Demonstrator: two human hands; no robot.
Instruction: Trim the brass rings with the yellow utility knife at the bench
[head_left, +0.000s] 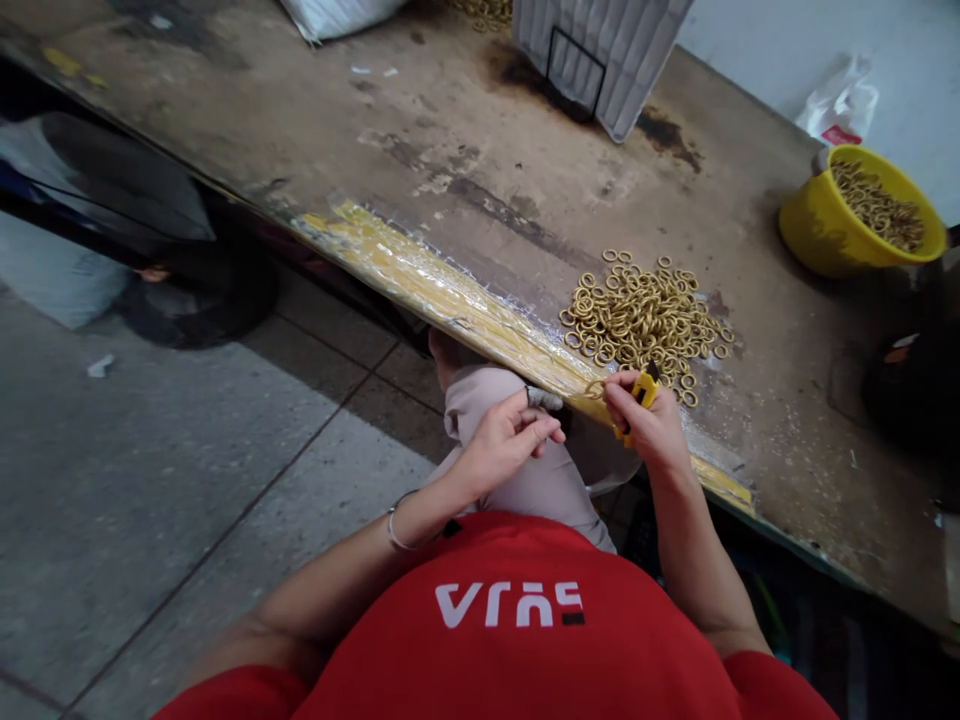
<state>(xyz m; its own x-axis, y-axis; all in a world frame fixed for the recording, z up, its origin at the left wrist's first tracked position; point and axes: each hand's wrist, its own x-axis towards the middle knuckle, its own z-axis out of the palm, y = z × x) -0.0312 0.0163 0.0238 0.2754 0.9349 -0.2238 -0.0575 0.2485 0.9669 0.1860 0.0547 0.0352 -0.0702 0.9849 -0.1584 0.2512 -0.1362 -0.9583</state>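
My right hand [651,425] is closed around a yellow utility knife [643,390], its dark blade end pointing up and away. At that hand's fingertips is a brass-coloured ring [594,389], just over the table edge. My left hand [517,435] hovers above my lap, fingers loosely bent and apart, with nothing visible in it. A grey wrap [544,399] covers one of its fingers. Just beyond my right hand, a loose pile of brass-coloured rings [645,315] lies on the worn table [450,130].
Yellow tape under clear film [465,300] runs along the table's front edge. A yellow bucket [817,225] full of small brass-coloured pieces stands at the right. A grey ribbed container [585,60] is at the back, near a white sack [337,15]. Dark stains mark the tabletop.
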